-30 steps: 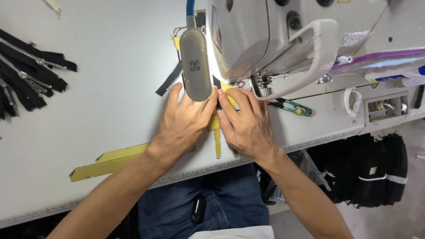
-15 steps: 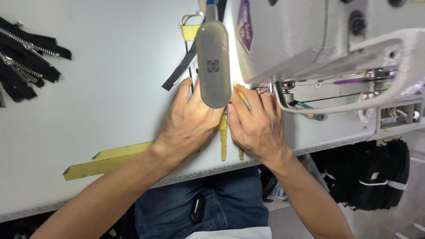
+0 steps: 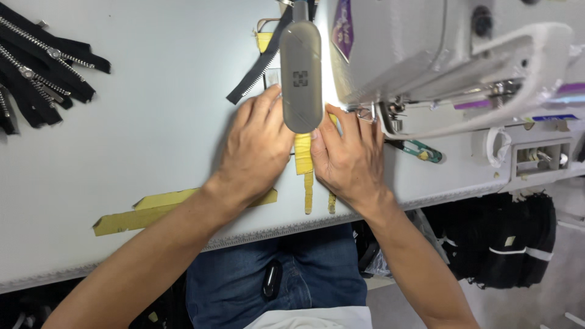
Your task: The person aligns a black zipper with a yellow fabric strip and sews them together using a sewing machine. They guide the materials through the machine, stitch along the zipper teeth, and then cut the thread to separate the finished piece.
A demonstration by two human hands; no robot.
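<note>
Looking straight down at a sewing station here. The person's left hand (image 3: 256, 146) lies flat on the white table (image 3: 152, 122), palm down, fingers together and stretched up toward the machine, pressing on the work rather than gripping anything. The right hand (image 3: 347, 158) sits just beside it, also palm down, fingers reaching up under the sewing machine (image 3: 426, 55). Can't really tell whether those fingertips pinch anything, since the lamp and the machine hide them.

Between the two hands there's a yellow strip (image 3: 303, 155) lying on the table, running toward the table's front edge, with both hands touching it or right up against it. A grey oblong lamp (image 3: 300, 76) hangs over the spot and covers the top of the strip, so the needle area itself is hidden. A black zipper (image 3: 256, 76) trails off diagonally from under the lamp, up and to the left of the left hand's fingers.

Further out: a couple of yellow tape pieces (image 3: 158, 210) are stuck on the table under the left forearm. A bunch of black zippers (image 3: 42, 70) with metal teeth is piled in the far left corner, well apart from the hands. A small green tool (image 3: 420, 150) lies to the right of the right hand, under the machine's arm. The person wears blue jeans (image 3: 244, 274).
</note>
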